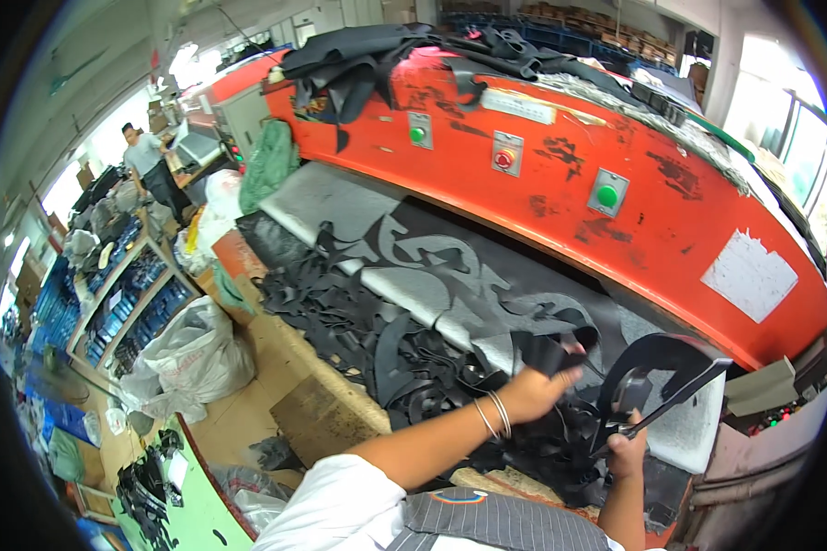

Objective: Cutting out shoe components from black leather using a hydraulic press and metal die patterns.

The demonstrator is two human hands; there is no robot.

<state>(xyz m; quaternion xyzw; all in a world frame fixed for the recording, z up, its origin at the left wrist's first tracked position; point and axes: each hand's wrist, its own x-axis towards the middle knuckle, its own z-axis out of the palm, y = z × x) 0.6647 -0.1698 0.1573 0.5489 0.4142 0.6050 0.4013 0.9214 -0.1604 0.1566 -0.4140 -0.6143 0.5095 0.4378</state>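
Observation:
My left hand (544,389), with two bangles on the wrist, is closed around some black cut material (544,353), blurred by motion; how many pieces it holds I cannot tell. My right hand (627,452) grips the lower edge of a curved metal cutting die (678,354), tilted up above the right end of the pale cutting board (698,432). Behind both hands a black sheet (441,234) with curved cut-outs lies across the board. A heap of black offcuts (340,317) runs along the near side and under my arms.
A red press beam (560,239) spans the far side, carrying two green buttons (607,195) and a red one (504,159). Black sheets (349,55) are piled on top. To the left are a white sack (198,354), shelves (124,294), a green table (188,496) and a standing person (152,165).

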